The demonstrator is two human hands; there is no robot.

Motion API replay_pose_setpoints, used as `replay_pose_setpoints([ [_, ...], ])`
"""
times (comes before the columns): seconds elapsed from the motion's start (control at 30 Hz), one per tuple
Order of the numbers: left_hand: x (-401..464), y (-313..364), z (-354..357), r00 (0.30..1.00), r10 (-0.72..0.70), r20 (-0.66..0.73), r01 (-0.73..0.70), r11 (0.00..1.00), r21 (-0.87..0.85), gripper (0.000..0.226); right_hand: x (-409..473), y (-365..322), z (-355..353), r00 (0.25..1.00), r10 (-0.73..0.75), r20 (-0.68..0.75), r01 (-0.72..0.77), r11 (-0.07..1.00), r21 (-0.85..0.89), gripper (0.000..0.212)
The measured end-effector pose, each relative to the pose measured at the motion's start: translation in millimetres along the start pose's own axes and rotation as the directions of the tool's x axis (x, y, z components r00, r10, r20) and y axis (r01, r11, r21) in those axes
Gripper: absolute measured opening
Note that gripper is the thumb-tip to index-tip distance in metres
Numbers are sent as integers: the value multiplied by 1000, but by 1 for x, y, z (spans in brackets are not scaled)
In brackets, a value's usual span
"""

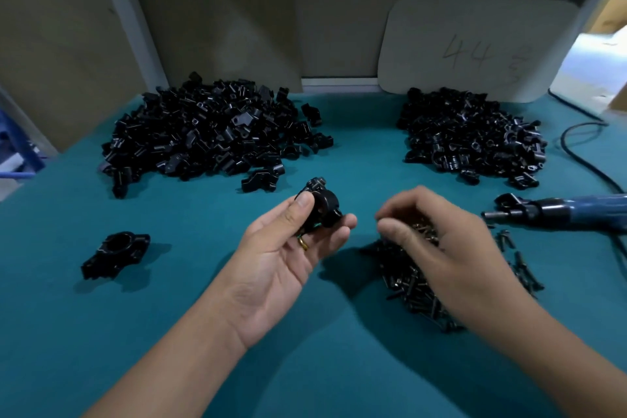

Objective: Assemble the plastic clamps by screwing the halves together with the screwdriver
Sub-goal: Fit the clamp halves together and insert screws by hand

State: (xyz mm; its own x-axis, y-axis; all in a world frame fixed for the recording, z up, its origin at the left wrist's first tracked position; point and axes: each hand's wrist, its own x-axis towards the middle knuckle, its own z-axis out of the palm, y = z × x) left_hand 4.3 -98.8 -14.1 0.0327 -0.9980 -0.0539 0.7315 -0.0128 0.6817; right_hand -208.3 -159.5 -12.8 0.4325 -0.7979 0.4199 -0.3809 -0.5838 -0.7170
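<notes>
My left hand [288, 248] holds a black plastic clamp [320, 202], two halves put together, between thumb and fingers above the teal table. My right hand [437, 241] hovers over a heap of dark screws [407, 278] with its fingers curled down into the heap; its fingertips are blurred and what they pinch cannot be told. A blue electric screwdriver [559, 210] lies on the table to the right of that hand. One assembled black clamp [115, 253] lies at the left.
A large pile of black clamp halves [210, 136] sits at the back left, a smaller pile [471, 136] at the back right. A black cable [576, 153] runs along the right side. A pale board [475, 47] leans on the back wall.
</notes>
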Motion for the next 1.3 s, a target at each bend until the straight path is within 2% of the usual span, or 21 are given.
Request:
replay_pose_setpoints([
  [0.1,0,-3,1,999,-32,-22,33,998,55,26,0,-3,0,996,23,-81,15,899,439,9],
  [0.17,0,-5,-1,999,-44,-21,46,996,81,20,0,-6,2,996,22,-90,34,817,575,12],
  [0.27,0,-8,-3,998,-62,29,60,995,85,13,1,-12,5,995,50,-87,22,738,674,13],
  [0.47,0,-9,-1,993,-99,71,94,993,67,26,0,-15,8,982,178,-55,-107,781,616,18],
  [0.67,-1,-8,-2,989,-113,95,107,992,64,32,1,-14,9,989,145,-44,-94,818,568,16],
  [0.8,0,-9,-3,989,-110,100,104,993,60,20,1,-12,5,994,102,-47,-66,869,490,16],
  [0.93,0,-10,-2,987,-100,126,92,994,65,20,1,-10,4,996,85,-28,-63,888,455,15],
  [1.3,2,-15,-7,985,-86,149,52,975,218,38,2,-8,9,994,106,-26,-82,886,456,12],
])
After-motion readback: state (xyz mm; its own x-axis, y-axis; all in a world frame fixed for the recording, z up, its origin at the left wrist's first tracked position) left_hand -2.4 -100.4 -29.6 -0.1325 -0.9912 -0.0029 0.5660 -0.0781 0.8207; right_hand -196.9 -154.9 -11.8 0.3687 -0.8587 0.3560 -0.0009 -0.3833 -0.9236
